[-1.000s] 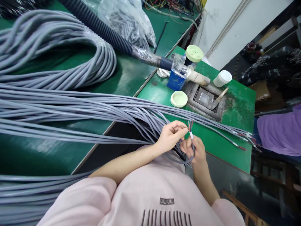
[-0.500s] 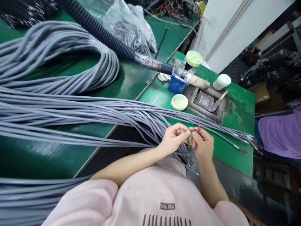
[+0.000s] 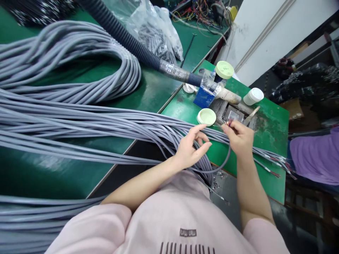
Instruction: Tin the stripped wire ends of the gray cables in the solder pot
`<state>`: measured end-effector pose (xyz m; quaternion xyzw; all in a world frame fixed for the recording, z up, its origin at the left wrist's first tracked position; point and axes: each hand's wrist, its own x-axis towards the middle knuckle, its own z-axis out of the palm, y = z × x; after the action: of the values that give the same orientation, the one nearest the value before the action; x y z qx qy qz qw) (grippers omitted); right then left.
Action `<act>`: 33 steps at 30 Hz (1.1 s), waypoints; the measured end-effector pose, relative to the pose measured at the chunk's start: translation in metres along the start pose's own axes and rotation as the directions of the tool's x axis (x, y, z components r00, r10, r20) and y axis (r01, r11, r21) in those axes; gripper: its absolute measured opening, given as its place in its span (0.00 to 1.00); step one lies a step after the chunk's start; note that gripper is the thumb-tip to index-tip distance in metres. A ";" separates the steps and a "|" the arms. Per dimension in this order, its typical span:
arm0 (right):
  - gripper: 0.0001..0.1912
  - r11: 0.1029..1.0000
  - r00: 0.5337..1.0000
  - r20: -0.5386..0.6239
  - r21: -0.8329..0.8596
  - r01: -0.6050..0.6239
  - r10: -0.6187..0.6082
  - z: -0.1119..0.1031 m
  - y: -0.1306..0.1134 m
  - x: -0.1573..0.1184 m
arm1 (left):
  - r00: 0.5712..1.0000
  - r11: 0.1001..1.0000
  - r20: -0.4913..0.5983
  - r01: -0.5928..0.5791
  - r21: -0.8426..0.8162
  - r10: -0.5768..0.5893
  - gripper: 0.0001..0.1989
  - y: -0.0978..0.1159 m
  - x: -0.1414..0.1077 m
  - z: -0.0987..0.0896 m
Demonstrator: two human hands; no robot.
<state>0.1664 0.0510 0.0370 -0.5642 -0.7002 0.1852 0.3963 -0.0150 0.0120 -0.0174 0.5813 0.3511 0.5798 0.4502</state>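
Loosely curled left hand (image 3: 191,147), right hand (image 3: 240,139) apart — pinching cable wires (image 3: 230,122).

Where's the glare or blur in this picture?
Head view: pale glare on the green table; head view: wire ends in the right hand look soft, strands hard to separate; head view: the background at far right is dim.
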 end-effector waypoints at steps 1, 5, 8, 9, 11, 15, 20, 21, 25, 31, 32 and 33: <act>0.08 0.998 0.998 0.029 -0.047 0.052 -0.051 0.004 0.006 0.014 | 0.998 0.991 -0.008 -0.064 0.118 0.065 0.28 -0.004 0.001 -0.007; 0.09 0.961 0.986 0.128 -0.241 0.133 -0.104 0.025 0.033 0.055 | 0.974 0.862 0.061 -0.223 0.456 0.219 0.24 -0.017 0.002 -0.022; 0.11 0.919 0.977 0.204 -0.370 0.137 -0.064 0.038 0.045 0.064 | 0.945 0.764 0.183 -0.326 0.557 0.269 0.20 -0.020 0.001 -0.021; 0.12 0.905 0.973 0.223 -0.401 0.142 -0.054 0.040 0.047 0.065 | 0.939 0.747 0.203 -0.343 0.569 0.277 0.19 -0.020 0.001 -0.020; 0.12 0.884 0.967 0.253 -0.444 0.147 -0.034 0.043 0.049 0.066 | 0.933 0.734 0.211 -0.358 0.576 0.290 0.18 -0.021 0.001 -0.019; 0.13 0.869 0.960 0.280 -0.472 0.147 -0.010 0.046 0.049 0.068 | 0.932 0.731 0.210 -0.361 0.580 0.294 0.17 -0.022 0.001 -0.020; 0.14 0.900 0.972 0.231 -0.413 0.142 -0.047 0.030 0.048 0.068 | 0.933 0.735 0.217 -0.361 0.574 0.288 0.18 -0.024 -0.001 -0.021; 0.14 0.906 0.979 0.199 -0.404 0.126 -0.047 0.021 0.051 0.068 | 0.933 0.737 0.213 -0.360 0.572 0.290 0.18 -0.024 -0.001 -0.021; 0.15 0.899 1.000 -0.015 -0.437 0.001 -0.008 -0.020 0.080 0.066 | 0.933 0.750 0.196 -0.360 0.554 0.303 0.18 -0.024 -0.001 -0.021; 0.14 0.834 0.981 -0.168 -0.523 -0.176 0.101 -0.049 0.132 0.063 | 0.925 0.754 0.189 -0.378 0.538 0.329 0.18 -0.022 0.000 -0.021; 0.13 0.820 0.978 -0.172 -0.538 -0.194 0.118 -0.048 0.137 0.063 | 0.924 0.750 0.194 -0.382 0.540 0.331 0.18 -0.022 0.000 -0.021; 0.14 0.809 0.977 -0.170 -0.551 -0.205 0.131 -0.047 0.141 0.063 | 0.923 0.746 0.199 -0.384 0.544 0.330 0.18 -0.021 0.000 -0.021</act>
<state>0.2896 0.1428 -0.0118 -0.7263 -0.6448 -0.0315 0.2361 -0.0332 0.0222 -0.0387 0.7710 0.3708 0.4954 0.1504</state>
